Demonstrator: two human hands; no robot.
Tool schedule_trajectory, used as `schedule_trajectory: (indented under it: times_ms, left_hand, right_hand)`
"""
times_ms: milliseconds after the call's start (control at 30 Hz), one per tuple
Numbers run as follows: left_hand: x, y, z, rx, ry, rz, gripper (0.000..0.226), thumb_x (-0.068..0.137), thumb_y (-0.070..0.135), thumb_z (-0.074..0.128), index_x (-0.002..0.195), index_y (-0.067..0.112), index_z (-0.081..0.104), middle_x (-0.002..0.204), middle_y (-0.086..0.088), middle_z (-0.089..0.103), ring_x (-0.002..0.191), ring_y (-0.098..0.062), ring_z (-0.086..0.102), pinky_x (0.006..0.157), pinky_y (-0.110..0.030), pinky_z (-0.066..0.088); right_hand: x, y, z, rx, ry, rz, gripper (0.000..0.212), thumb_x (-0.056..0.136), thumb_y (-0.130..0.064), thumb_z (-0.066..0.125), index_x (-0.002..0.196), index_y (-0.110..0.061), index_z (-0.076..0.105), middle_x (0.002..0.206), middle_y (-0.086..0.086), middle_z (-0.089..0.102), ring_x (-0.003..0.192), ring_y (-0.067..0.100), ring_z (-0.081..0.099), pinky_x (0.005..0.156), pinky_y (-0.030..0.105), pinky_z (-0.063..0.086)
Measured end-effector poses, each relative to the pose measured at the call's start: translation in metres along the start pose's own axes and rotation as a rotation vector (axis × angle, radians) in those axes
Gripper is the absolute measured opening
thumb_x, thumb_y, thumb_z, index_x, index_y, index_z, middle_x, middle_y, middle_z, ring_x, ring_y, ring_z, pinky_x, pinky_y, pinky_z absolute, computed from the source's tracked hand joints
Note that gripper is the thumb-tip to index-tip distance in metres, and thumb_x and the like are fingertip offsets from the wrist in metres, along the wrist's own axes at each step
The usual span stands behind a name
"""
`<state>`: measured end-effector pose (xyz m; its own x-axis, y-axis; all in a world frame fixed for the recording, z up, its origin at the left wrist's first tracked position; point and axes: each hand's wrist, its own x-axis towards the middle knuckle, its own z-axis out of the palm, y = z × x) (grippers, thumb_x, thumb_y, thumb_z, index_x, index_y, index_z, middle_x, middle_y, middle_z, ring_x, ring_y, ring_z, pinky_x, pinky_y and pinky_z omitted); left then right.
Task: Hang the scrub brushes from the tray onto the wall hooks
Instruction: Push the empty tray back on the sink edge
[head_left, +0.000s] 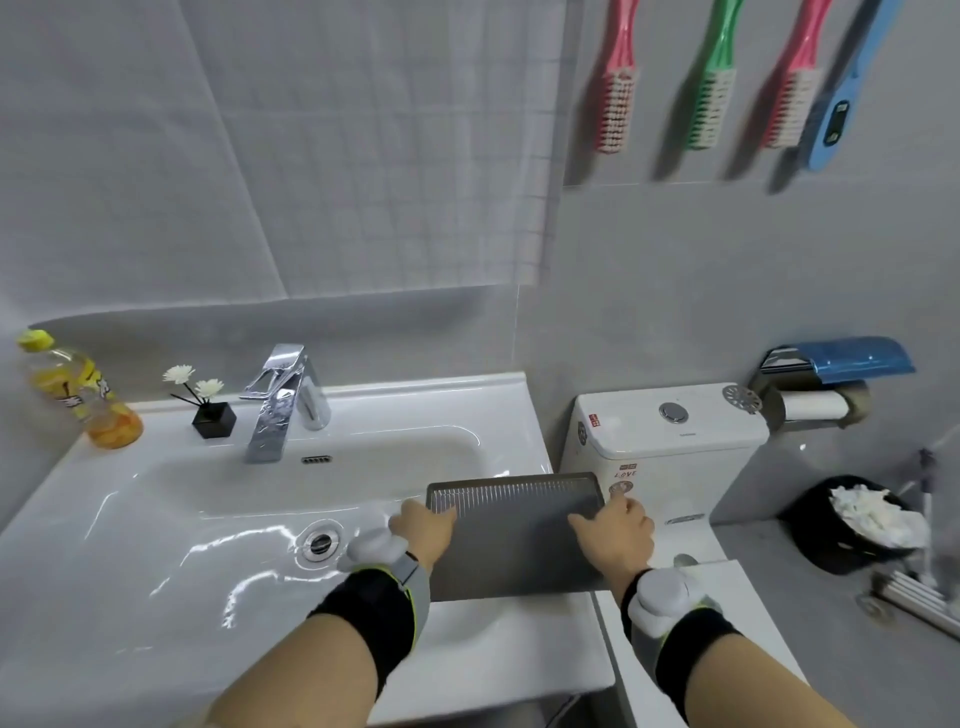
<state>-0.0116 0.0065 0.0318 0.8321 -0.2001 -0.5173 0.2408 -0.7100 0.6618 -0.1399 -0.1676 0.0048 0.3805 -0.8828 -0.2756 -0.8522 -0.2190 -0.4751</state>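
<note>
A grey tray (514, 540) rests on the right rim of the white sink, with nothing lying in it. My left hand (423, 530) grips its left edge and my right hand (615, 532) grips its right edge. High on the right wall several scrub brushes hang with bristles down: a pink brush (618, 78), a green brush (714, 78), a second pink brush (795, 78) and a blue brush (844, 93). The hooks themselves are cut off by the top of the frame.
The white sink (156, 519) has a chrome faucet (283, 405), a small flower pot (213, 418) and a yellow bottle (83, 395) at its back. To the right stand a toilet tank (670, 431), a paper holder (831, 384) and a black waste bin (857, 525).
</note>
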Motion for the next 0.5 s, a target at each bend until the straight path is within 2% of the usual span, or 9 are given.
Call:
schedule_trajectory:
  times_ms: [100, 200, 433, 500]
  left_hand:
    - [0.011, -0.017, 0.006, -0.102, -0.085, -0.051, 0.049, 0.087, 0.028, 0.059, 0.118, -0.008, 0.049, 0.12, -0.026, 0.058, 0.108, -0.038, 0.058, 0.096, -0.044, 0.049]
    - [0.013, -0.021, 0.013, -0.207, -0.15, -0.062, 0.047, 0.088, 0.025, 0.06, 0.119, -0.009, 0.051, 0.121, -0.026, 0.059, 0.11, -0.038, 0.057, 0.098, -0.046, 0.048]
    - [0.052, 0.0, -0.001, -0.302, -0.031, -0.064, 0.045, 0.089, 0.027, 0.057, 0.12, -0.005, 0.051, 0.118, -0.021, 0.058, 0.108, -0.037, 0.056, 0.097, -0.044, 0.048]
    - [0.074, 0.012, -0.009, -0.345, 0.011, -0.053, 0.037, 0.088, 0.027, 0.058, 0.11, -0.003, 0.056, 0.112, -0.019, 0.059, 0.104, -0.035, 0.057, 0.095, -0.042, 0.048]
  right_hand:
    - [-0.005, 0.004, 0.012, 0.051, -0.031, 0.092, 0.07, 0.082, -0.041, 0.063, 0.132, -0.001, 0.037, 0.141, 0.02, 0.041, 0.129, 0.038, 0.036, 0.106, 0.045, 0.034]
    - [-0.008, 0.0, 0.02, 0.096, -0.063, 0.101, 0.072, 0.084, -0.039, 0.063, 0.135, 0.001, 0.033, 0.141, 0.023, 0.04, 0.129, 0.041, 0.035, 0.107, 0.047, 0.031]
    - [0.031, -0.05, 0.017, 0.125, -0.124, 0.01, 0.073, 0.087, -0.04, 0.058, 0.139, 0.003, 0.031, 0.145, 0.023, 0.037, 0.134, 0.039, 0.031, 0.108, 0.043, 0.027]
    - [0.05, -0.072, 0.018, 0.124, -0.157, -0.026, 0.074, 0.087, -0.042, 0.057, 0.141, 0.002, 0.03, 0.147, 0.021, 0.036, 0.135, 0.039, 0.03, 0.11, 0.043, 0.025]
